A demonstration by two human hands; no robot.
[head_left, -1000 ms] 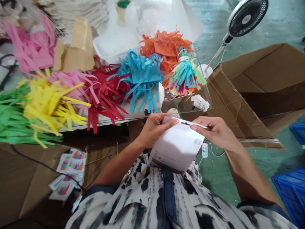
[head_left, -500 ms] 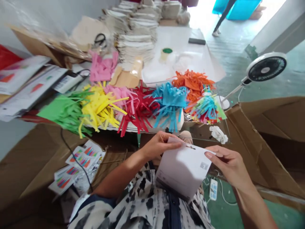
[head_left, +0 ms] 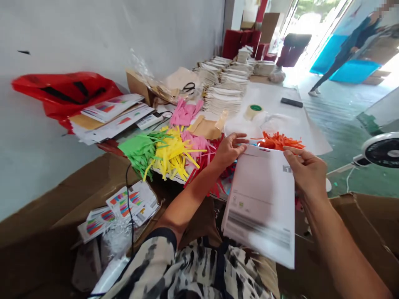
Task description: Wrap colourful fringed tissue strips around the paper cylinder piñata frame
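Left hand [head_left: 229,151]: at the sheet's upper left corner, fingers spread, thumb against the edge; looks like a light hold, firmness can't be told.
Right hand [head_left: 307,174]: fingers curled over the upper right edge, thumb out of sight; nearly closed, pinching the sheet.
Printed sheet [head_left: 258,203]: white, held up between both hands above the lap, tilted, small numbered box near top right, lower print blurred.
Step in hand: seems to be holding the sheet spread open, both hands on it.
Next move calls for: one hand freed from the sheet before anything else can be picked up.
Paper fringes: orange fringe [head_left: 277,141] just past the sheet's top edge; red fringe [head_left: 204,162] beside the left wrist; pink fringe [head_left: 195,141], yellow fringe [head_left: 174,153] and green fringe [head_left: 140,149] further left.
Table: white paper cover [head_left: 274,97] holds a tape roll [head_left: 254,112], a black remote [head_left: 291,102] and paper stacks [head_left: 224,95].
Around: printed cards [head_left: 131,203] on a cardboard box flap [head_left: 62,203], red plastic bag [head_left: 62,95] by the wall, fan [head_left: 383,151] at right, another person [head_left: 343,54] standing far off.
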